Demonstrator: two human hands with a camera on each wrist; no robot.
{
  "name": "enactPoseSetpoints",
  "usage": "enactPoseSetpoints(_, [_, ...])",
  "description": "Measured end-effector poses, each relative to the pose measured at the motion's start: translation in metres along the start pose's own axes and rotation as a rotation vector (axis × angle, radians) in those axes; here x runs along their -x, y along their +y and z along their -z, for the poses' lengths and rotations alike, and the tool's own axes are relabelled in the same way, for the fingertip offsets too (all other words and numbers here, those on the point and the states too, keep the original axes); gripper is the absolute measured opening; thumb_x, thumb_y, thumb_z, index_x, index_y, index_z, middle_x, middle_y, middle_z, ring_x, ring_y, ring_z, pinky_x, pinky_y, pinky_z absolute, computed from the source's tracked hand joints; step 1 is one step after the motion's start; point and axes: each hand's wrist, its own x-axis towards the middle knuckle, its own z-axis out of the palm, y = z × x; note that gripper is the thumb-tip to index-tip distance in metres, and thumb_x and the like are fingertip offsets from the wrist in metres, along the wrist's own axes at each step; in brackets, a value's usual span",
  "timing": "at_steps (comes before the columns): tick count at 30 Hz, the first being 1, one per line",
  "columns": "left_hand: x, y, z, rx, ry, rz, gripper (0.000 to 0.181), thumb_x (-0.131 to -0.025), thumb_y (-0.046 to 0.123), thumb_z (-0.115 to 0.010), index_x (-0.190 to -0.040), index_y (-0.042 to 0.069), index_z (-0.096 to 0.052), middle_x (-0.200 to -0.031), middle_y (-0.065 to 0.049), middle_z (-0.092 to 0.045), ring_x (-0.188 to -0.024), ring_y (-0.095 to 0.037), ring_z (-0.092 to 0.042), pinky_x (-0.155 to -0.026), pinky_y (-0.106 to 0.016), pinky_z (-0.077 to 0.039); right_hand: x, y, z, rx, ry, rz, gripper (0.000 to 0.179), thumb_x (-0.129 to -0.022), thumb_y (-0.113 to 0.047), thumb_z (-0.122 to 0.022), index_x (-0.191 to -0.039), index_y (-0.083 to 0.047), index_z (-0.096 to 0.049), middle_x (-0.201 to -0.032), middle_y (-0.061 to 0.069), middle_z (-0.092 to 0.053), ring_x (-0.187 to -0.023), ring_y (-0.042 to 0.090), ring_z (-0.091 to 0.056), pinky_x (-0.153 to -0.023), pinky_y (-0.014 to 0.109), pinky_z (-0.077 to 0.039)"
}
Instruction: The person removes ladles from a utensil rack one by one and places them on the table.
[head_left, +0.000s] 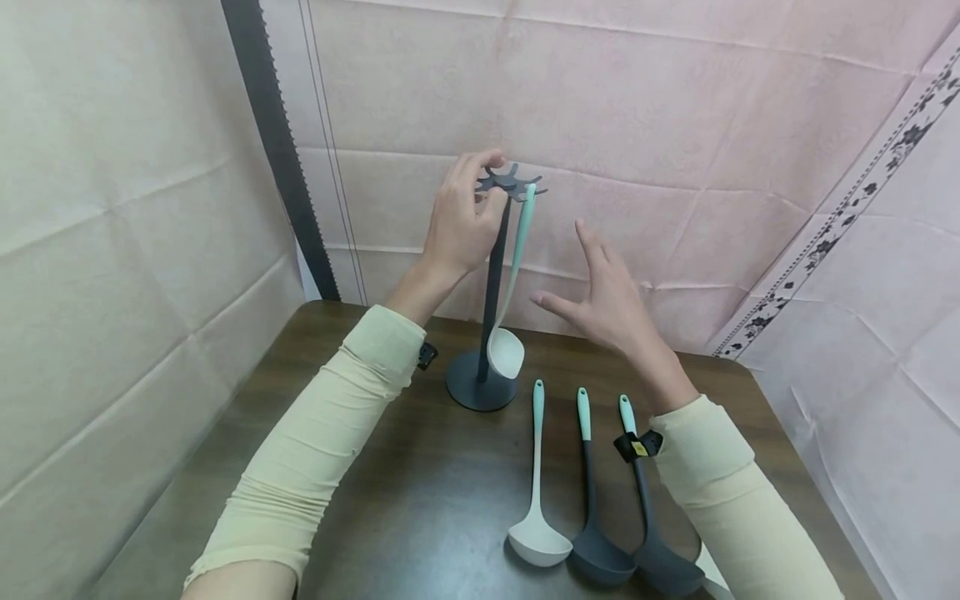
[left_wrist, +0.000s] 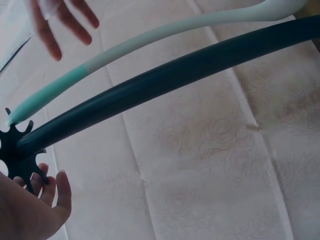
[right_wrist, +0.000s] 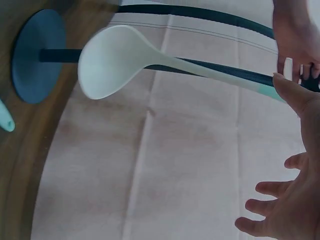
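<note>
A dark utensil stand (head_left: 492, 283) with a round base and a hooked top stands at the back of the table. My left hand (head_left: 467, 212) grips the hooks on the left side of its top, fingers curled about them in the left wrist view. From a hook on the right hangs a white ladle (head_left: 506, 354) with a mint-green handle end, bowl down by the base. To the right of this ladle, my right hand (head_left: 607, 292) is in the air with thumb and fingers spread, holding nothing.
On the table (head_left: 420, 500) in front of the stand lie a white ladle (head_left: 538, 537) and two dark ladles (head_left: 600, 558), handles pointing away from me. The right forearm passes over the rightmost one. Pale cloth (head_left: 600, 100) covers the walls behind and at both sides.
</note>
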Motion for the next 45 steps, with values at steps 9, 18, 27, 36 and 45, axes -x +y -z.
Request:
enactPoseSetpoints(9, [0.0,0.0,0.0,0.082,0.025,-0.031,0.046,-0.098,0.011,-0.05,-0.143,0.004,-0.061,-0.138,-0.009,-0.061,-0.127,-0.014,-0.057,-0.099,-0.022,-0.051,-0.011,-0.024,0.012,-0.172,0.08,0.069,0.102,-0.09,-0.054,-0.079,-0.17,-0.039,-0.017,-0.173,-0.002,-0.029,-0.154,0.03,-0.037,-0.118,0.062,-0.037])
enactPoseSetpoints(18, [0.004,0.01,-0.002,0.052,0.013,0.069,0.05,-0.105,0.022,-0.052,-0.152,0.006,-0.049,-0.151,-0.008,-0.051,-0.142,-0.011,-0.046,-0.111,-0.024,-0.043,-0.018,-0.049,0.018,-0.303,0.142,0.102,0.089,-0.095,-0.047,-0.077,-0.167,-0.043,-0.025,-0.162,0.004,-0.046,-0.142,0.025,-0.053,-0.111,0.049,-0.048])
enactPoseSetpoints(27, [0.005,0.039,-0.003,-0.089,-0.077,0.328,0.099,-0.094,0.07,-0.058,-0.167,0.014,-0.021,-0.164,-0.005,-0.031,-0.142,-0.019,-0.044,-0.112,-0.037,-0.043,-0.033,-0.057,0.018,-0.364,0.159,0.153,0.061,-0.102,-0.03,-0.071,-0.158,-0.029,-0.047,-0.132,0.006,-0.069,-0.12,0.023,-0.07,-0.103,0.044,-0.055])
enactPoseSetpoints(36, [0.001,0.04,-0.007,-0.09,-0.07,0.335,0.097,-0.096,0.054,-0.067,-0.167,0.011,-0.017,-0.157,-0.006,-0.036,-0.14,-0.017,-0.042,-0.113,-0.029,-0.04,-0.041,-0.06,0.006,-0.388,0.225,0.155,0.045,-0.103,-0.022,-0.067,-0.146,-0.018,-0.056,-0.11,0.008,-0.076,-0.091,0.021,-0.077,-0.087,0.038,-0.06])
enactPoseSetpoints(45, [-0.007,0.015,0.008,0.111,-0.146,0.279,0.087,-0.097,0.037,-0.068,-0.167,0.016,-0.021,-0.157,-0.009,-0.04,-0.138,-0.02,-0.049,-0.108,-0.031,-0.048,-0.042,-0.071,0.002,-0.422,0.195,0.144,0.041,-0.103,-0.021,-0.07,-0.141,-0.017,-0.057,-0.1,0.01,-0.075,-0.081,0.026,-0.076,-0.074,0.032,-0.06])
